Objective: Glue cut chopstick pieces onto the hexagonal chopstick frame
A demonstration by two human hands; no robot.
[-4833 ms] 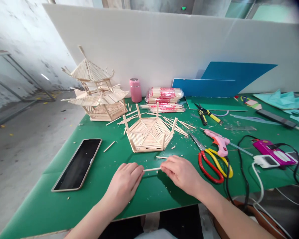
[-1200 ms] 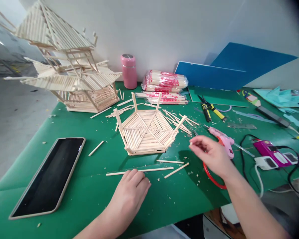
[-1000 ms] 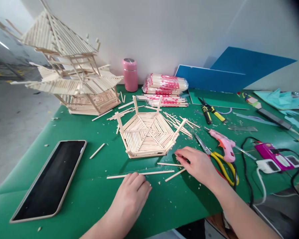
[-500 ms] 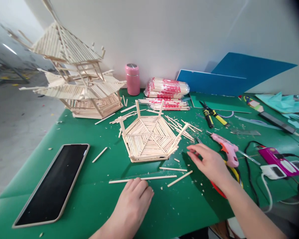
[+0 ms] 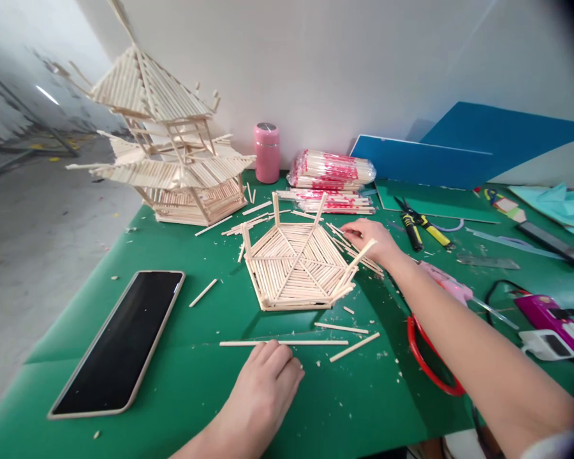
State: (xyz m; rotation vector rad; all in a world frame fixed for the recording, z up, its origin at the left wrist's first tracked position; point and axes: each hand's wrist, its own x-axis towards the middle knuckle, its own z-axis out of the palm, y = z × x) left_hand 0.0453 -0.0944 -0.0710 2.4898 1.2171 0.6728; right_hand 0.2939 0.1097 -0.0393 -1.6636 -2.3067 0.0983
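My left hand (image 5: 268, 395) rests on the table with its fingers curled, the knuckles against a long wooden stick (image 5: 316, 343). Its fingertips are hidden under the hand. Over a pile of short wooden sticks (image 5: 369, 262), my right hand (image 5: 370, 239) is bent with thumb and fingers close together; whatever lies between the tips is too small to make out. Between the hands stands a six-sided stick base (image 5: 294, 264) with several upright posts at its corners. Two shorter sticks, including a slanted stick (image 5: 354, 347), lie near its front.
A tiered stick pagoda (image 5: 172, 172) stands at the back left, a phone (image 5: 119, 344) in front. Behind the base are a pink flask (image 5: 266, 153) and bagged sticks (image 5: 332, 169). Pliers (image 5: 421, 226), a pink glue gun (image 5: 447, 284), red-handled scissors (image 5: 423, 357) and a purple power strip (image 5: 550, 322) lie right.
My right hand has moved forward and slightly left, from beside the base to the stick pile. My left hand stays by the long stick. The view has shifted slightly left.
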